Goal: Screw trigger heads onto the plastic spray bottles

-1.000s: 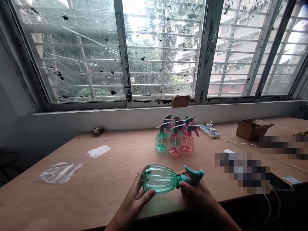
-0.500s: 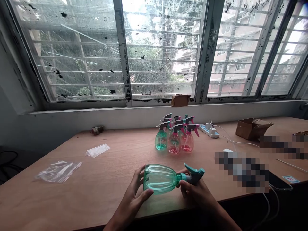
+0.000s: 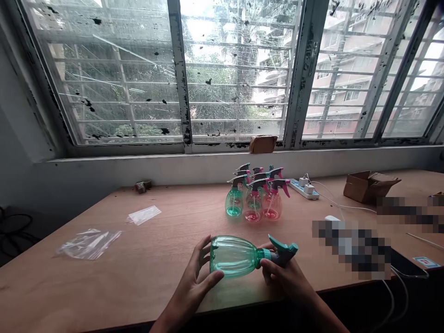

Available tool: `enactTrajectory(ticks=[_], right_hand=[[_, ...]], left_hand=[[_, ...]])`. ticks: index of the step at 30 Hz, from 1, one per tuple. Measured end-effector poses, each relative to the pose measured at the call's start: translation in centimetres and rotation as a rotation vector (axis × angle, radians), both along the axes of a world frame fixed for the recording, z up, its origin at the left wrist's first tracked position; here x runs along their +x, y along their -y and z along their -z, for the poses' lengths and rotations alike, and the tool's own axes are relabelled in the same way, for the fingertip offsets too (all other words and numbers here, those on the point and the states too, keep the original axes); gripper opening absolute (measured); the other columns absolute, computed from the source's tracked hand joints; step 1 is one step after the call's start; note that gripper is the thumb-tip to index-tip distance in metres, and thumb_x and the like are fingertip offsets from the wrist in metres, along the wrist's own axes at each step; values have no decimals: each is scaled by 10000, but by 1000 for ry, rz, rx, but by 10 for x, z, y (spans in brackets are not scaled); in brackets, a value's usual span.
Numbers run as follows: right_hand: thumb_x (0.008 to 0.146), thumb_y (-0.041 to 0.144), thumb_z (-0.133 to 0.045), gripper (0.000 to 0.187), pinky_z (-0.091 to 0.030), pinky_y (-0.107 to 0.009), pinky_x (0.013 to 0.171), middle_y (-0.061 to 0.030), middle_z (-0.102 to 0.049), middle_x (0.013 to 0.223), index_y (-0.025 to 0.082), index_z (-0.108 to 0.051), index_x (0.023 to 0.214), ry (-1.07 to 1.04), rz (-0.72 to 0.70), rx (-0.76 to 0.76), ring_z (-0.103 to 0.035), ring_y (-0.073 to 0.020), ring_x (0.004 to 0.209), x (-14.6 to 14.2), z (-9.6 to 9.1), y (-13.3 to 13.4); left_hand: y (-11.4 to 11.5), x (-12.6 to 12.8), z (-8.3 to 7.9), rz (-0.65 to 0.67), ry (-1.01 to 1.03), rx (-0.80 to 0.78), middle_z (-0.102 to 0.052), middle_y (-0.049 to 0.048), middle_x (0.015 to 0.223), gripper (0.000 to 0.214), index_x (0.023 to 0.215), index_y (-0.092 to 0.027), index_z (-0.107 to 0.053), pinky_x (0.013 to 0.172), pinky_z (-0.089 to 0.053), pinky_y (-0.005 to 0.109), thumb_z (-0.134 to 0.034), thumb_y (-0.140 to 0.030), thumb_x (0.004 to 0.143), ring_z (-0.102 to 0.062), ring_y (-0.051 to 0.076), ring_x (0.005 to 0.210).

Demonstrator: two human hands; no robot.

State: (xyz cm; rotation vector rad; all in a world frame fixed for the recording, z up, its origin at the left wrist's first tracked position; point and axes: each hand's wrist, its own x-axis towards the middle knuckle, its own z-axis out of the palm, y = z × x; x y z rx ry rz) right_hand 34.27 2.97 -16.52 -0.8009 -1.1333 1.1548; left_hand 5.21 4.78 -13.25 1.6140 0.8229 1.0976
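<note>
1. Green spray bottle (image 3: 234,256): in the head view, it is held on its side near the front edge of the bench (image 3: 173,243), with its base toward the left hand (image 3: 194,277) and its spray head (image 3: 284,249) toward the right hand (image 3: 286,280). Whether its underside is touching the wood cannot be told.

2. The base end is grasped by the left fingers, spread behind it, with the thumb pressed at the lower front rim. By this wide hold, the rounded body is probably prevented from rolling.

3. The neck and the grey part of the spray head are grasped by the right fingers, the thumb being laid beside the collar (image 3: 266,254). The turquoise trigger is pointed upward, apart from the thumb, so an accidental squeeze seems unlikely.

4. Other spray bottles (image 3: 253,203), green and pink, are stood upright in a tight cluster near the back edge, presumably so that little space is taken up and the hands are not hindered.

5. A clear plastic bag (image 3: 90,243) and a white packet (image 3: 144,215) are laid flat toward the left edge, well apart from both hands.

6. A power strip (image 3: 305,190) and an open cardboard box (image 3: 367,187) are placed along the back edge, right of the cluster, probably to be out of reach of the handling.
</note>
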Motion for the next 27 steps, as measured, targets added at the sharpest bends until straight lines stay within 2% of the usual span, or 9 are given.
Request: enactTrajectory(ticks=[2,5,10,14,18,20,24,27], right_hand=[[850,556,-990,476,-470,-270,495,-23,-793,743,201,-750,1058,-2,1,-6,-620,-144,470,0,-2,1],[840,563,-994,486,-472,-272,495,-5,-769,708,204,-738,1043,-6,5,-11,-614,-145,469,-1,-2,1],[813,599,-999,551,-472,-272,481,-18,-778,717,192,-748,1086,-1,-8,-21,-608,-145,461,1,2,-1],[829,561,-1001,509,-476,-265,490,-8,-773,708,193,-758,1084,-3,-18,-23,-608,-138,468,1,2,0],[854,552,-984,481,-493,-267,511,-13,-790,748,203,-766,1100,-10,-20,-17,-624,-138,499,0,0,0],[846,565,-985,487,-490,-266,503,-19,-799,774,206,-765,1090,-12,-20,-14,-627,-139,498,0,1,0],[833,565,-994,501,-480,-261,490,-7,-780,739,204,-759,1089,-14,-20,-13,-622,-140,487,1,4,-1],[835,557,-995,507,-480,-263,491,9,-753,708,200,-755,1103,-12,-16,-14,-618,-141,482,1,5,-2]], left_hand=[[-1,-1,-2,8,-4,2,-573,157,1699,838,1705,-311,-465,1338,-409,568,-808,-609,1002,-506,427,1600],[1,-2,-5,52,-13,14,-484,120,1784,841,1712,-334,-483,1378,-357,533,-844,-562,987,-396,423,1678],[5,0,-2,60,-3,11,-355,80,1874,939,1767,-376,-395,1420,-256,514,-851,-585,973,-283,393,1739],[0,-1,2,36,-11,-39,-462,119,1814,957,1758,-386,-414,1356,-377,602,-841,-663,947,-387,451,1684],[-2,1,2,37,3,-66,-594,130,1711,826,1741,-381,-426,1319,-443,592,-754,-641,1029,-494,415,1632],[0,2,1,36,7,-52,-563,115,1742,853,1740,-385,-429,1341,-419,565,-805,-604,1006,-450,398,1664],[3,1,0,57,1,-3,-400,60,1858,933,1750,-384,-441,1402,-313,494,-887,-554,948,-299,376,1738],[-1,-2,4,69,-13,-19,-407,71,1852,938,1751,-379,-449,1357,-405,505,-879,-586,943,-339,404,1718]])
